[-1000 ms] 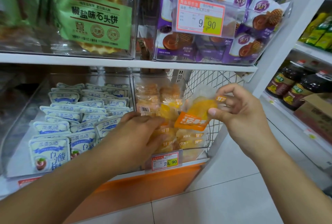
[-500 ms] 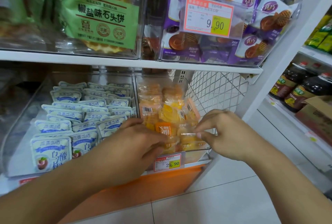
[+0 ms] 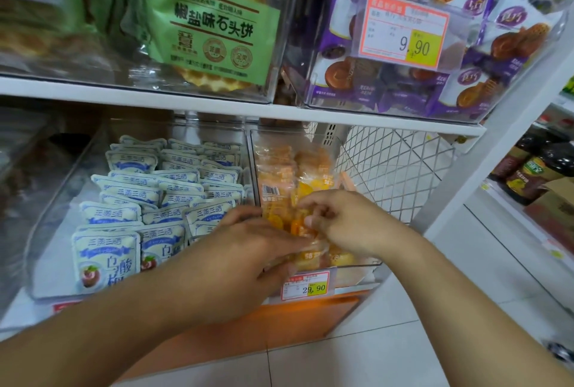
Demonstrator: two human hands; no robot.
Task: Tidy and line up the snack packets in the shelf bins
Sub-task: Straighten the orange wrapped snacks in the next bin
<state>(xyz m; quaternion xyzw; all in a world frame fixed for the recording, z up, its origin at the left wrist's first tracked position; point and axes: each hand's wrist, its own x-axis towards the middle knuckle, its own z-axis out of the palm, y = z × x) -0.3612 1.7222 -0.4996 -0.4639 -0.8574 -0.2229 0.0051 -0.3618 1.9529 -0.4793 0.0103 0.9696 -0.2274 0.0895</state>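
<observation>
Down in the narrow clear plastic bin (image 3: 357,267), our right hand (image 3: 348,222) now pinches the orange-and-yellow clear snack packets (image 3: 279,197) it carried in a second ago, its grip clamped on one; our left hand (image 3: 245,250) presses the pile beside it. That packet is back inside, so squaring the row remains.

View count: one, head-worn, wide-angle.
Position: close in front of the white shelf (image 3: 217,107), above the lower clear bin (image 3: 357,267).
Facing: forward and down; lower bins seen from above, upper bins from slightly below.
Framing: both forearms enter from the bottom edge; floor tiles (image 3: 388,340) lower right.
Shared region: none, single view.
</observation>
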